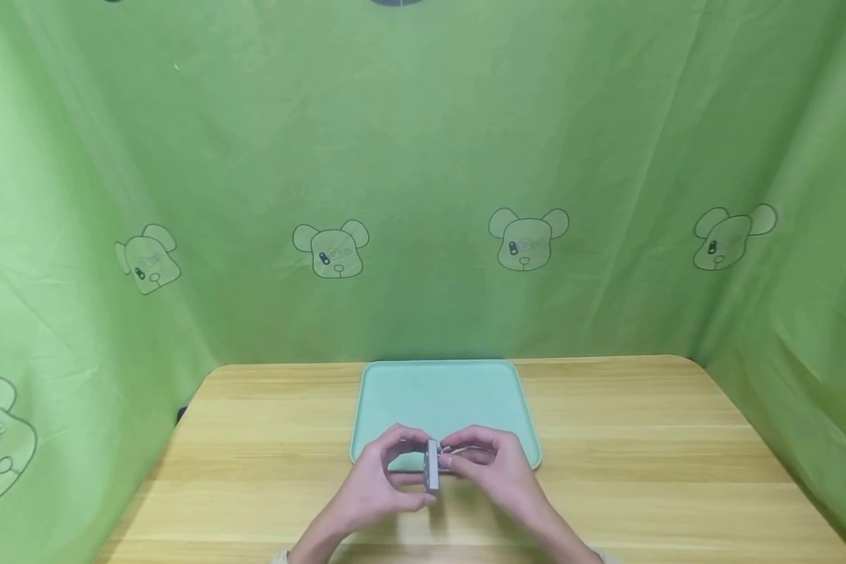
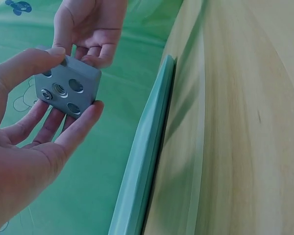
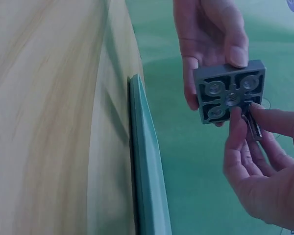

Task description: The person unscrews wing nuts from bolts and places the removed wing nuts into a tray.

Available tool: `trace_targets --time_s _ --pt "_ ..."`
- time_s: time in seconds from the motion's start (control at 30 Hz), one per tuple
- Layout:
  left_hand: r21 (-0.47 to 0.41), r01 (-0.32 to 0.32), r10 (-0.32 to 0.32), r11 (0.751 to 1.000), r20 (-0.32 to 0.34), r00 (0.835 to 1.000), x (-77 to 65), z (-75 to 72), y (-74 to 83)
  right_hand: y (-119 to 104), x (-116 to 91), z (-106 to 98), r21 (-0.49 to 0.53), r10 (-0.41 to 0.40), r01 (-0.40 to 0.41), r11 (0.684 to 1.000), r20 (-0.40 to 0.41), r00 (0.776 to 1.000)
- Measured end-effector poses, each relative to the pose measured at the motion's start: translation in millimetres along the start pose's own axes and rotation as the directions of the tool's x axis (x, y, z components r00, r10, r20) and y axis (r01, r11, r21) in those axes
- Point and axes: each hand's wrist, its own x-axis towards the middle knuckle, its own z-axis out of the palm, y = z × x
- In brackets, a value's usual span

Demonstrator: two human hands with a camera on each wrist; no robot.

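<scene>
Over the near edge of the mint tray [image 1: 437, 392], my left hand [image 1: 374, 482] grips a square grey metal block [image 1: 432, 466] by its edges, standing on edge. In the left wrist view, several round holes show in the block's face, and a ring-shaped metal piece [image 2: 46, 94] sits in one corner hole. The right wrist view shows the block's ribbed other face. There my right hand [image 3: 267, 171] pinches a threaded screw [image 3: 255, 129] at the lower corner. Fingertips hide where the screw meets the block.
The tray lies flat on a wood-grain table [image 1: 641, 439]. Green curtains [image 1: 423, 157] with printed bear heads hang behind the table and along both sides.
</scene>
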Motion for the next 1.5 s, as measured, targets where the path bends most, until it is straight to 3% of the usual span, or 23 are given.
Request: trace_targets --time_s 0.1,0.17,0.23,0.3,0.43,0.57,0.63,0.8,0.87,0.93,1.0,1.07,1.17,1.27,1.4,1.5 --pt "-0.036 0.021 -0.021 0.999 -0.001 1.0 -0.8 -1.0 0.1 -1.1 -1.5 3.2 -0.078 -0.105 0.102 0.992 -0.031 0.994" --pt "-0.055 0.04 -0.04 0.998 -0.004 0.999 -0.8 -1.5 0.3 -0.7 -2.3 5.3 -0.133 -0.204 0.197 0.971 -0.042 0.978" --pt "-0.076 0.061 -0.061 0.995 -0.004 0.998 -0.7 -2.1 0.5 0.8 -2.8 7.0 -0.198 -0.323 0.309 0.93 -0.043 0.945" --pt "-0.101 0.076 -0.077 0.992 -0.002 0.997 -0.6 -2.6 0.9 3.6 -2.3 8.0 -0.269 -0.448 0.424 0.865 -0.033 0.893" --pt "-0.176 0.098 -0.094 0.979 0.028 0.995 -1.1 -5.0 2.6 7.9 0.9 8.0 -0.396 -0.675 0.633 0.665 0.046 0.737" --pt "-0.239 0.099 -0.084 0.966 0.073 0.994 -1.7 -8.5 3.9 8.2 5.0 7.7 -0.453 -0.808 0.764 0.459 0.146 0.571" --pt "-0.255 0.096 -0.075 0.962 0.089 0.993 -2.1 -9.9 3.9 7.9 6.7 7.9 -0.482 -0.852 0.798 0.362 0.176 0.492" --pt "-0.282 0.08 -0.049 0.956 0.116 0.992 -2.7 -11.5 4.2 4.8 11.0 8.0 -0.553 -0.931 0.829 0.075 0.26 0.258" --pt "-0.291 0.075 -0.04 0.954 0.124 0.991 -2.9 -11.7 5.0 2.7 12.0 7.8 -0.565 -0.939 0.825 -0.01 0.289 0.187" --pt "-0.297 0.072 -0.035 0.952 0.13 0.991 -2.9 -11.8 5.8 0.8 12.4 7.8 -0.566 -0.941 0.822 -0.056 0.306 0.147" --pt "-0.302 0.073 -0.034 0.951 0.133 0.991 -2.8 -11.8 6.5 -0.4 12.5 7.6 -0.566 -0.941 0.822 -0.07 0.312 0.134" --pt "-0.303 0.073 -0.034 0.95 0.132 0.991 -3.0 -12.0 6.7 -1.0 12.1 8.1 -0.566 -0.94 0.821 -0.069 0.313 0.137" --pt "-0.299 0.071 -0.035 0.952 0.125 0.992 -3.1 -12.5 6.1 -0.6 11.3 8.7 -0.562 -0.937 0.827 -0.03 0.304 0.172" --pt "-0.281 0.065 -0.038 0.958 0.102 0.994 -3.0 -12.9 5.4 1.4 11.0 8.0 -0.523 -0.922 0.848 0.086 0.282 0.267" --pt "-0.232 0.064 -0.055 0.971 0.044 0.997 -2.3 -13.3 5.8 3.6 9.1 5.5 -0.45 -0.864 0.836 0.316 0.228 0.449" --pt "-0.192 0.07 -0.07 0.979 0.006 0.998 -1.4 -13.7 6.2 3.5 6.7 4.5 -0.418 -0.815 0.787 0.453 0.163 0.556"
